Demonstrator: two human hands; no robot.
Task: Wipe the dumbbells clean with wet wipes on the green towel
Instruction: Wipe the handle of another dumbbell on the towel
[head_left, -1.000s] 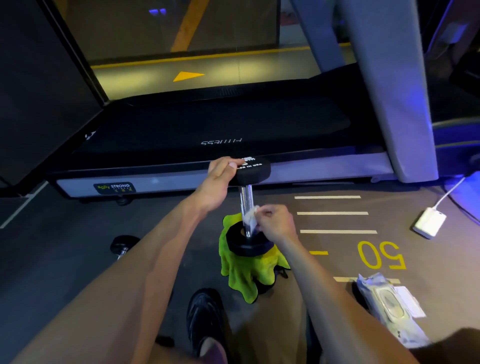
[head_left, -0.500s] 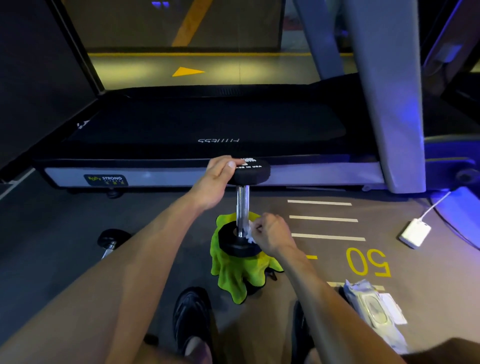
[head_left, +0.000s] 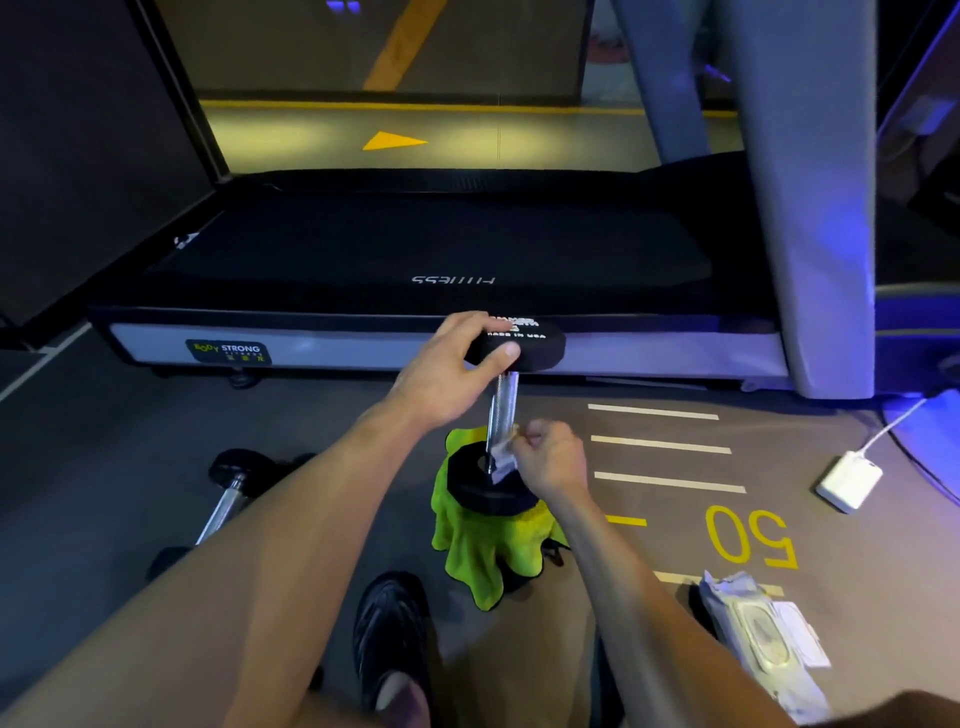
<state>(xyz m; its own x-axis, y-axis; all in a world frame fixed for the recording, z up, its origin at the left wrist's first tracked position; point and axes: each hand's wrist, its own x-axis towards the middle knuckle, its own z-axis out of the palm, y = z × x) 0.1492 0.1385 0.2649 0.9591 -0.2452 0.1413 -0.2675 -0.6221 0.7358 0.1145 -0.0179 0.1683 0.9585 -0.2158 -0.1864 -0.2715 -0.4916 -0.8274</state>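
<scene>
A black dumbbell (head_left: 501, 405) with a chrome handle stands upright on end on the green towel (head_left: 478, 556), which is draped over a low object on the floor. My left hand (head_left: 452, 369) grips its top head and holds it steady. My right hand (head_left: 545, 457) pinches a white wet wipe (head_left: 503, 458) against the bottom of the handle, just above the lower head. A second dumbbell (head_left: 226, 499) lies on the floor to the left, partly hidden by my left forearm.
A treadmill (head_left: 415, 270) runs across the view just behind the dumbbell, with its grey upright (head_left: 800, 208) at the right. A pack of wet wipes (head_left: 763, 639) lies on the floor at lower right. A white power adapter (head_left: 849, 480) with cable sits right. My black shoe (head_left: 389, 629) is below.
My right hand slid the wipe down the handle toward the lower head and stays there. My left hand keeps its hold on the top head. The camera shifted slightly.
</scene>
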